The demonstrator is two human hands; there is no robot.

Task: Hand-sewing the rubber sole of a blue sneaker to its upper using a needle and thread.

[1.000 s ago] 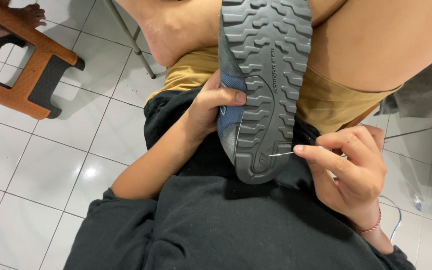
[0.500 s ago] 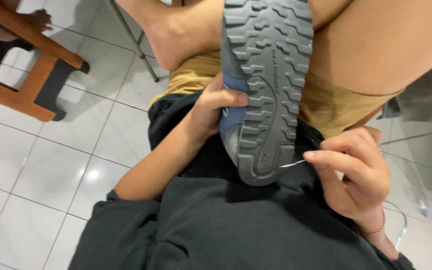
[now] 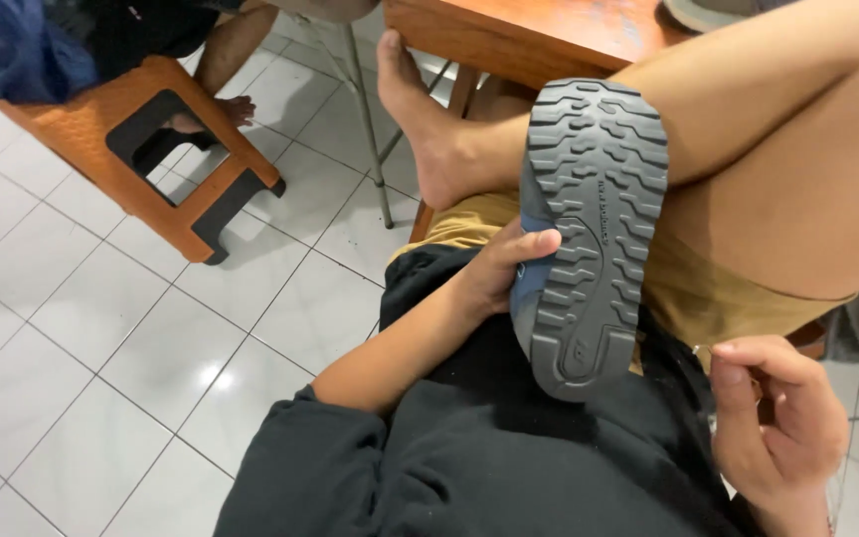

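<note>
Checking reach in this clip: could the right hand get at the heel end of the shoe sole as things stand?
Probably yes. The right hand hangs just beside the heel end of the grey shoe sole, with nothing between them; the left hand grips the shoe's other side.

Shoe held sole-up on the lap

The left hand (image 3: pixel 504 267) grips the side of a blue shoe (image 3: pixel 589 234), its grey sole facing up; the right hand (image 3: pixel 777 423) is curled just beside the heel, over a white tiled floor (image 3: pixel 101 338) with an orange stool (image 3: pixel 141 149).
</note>
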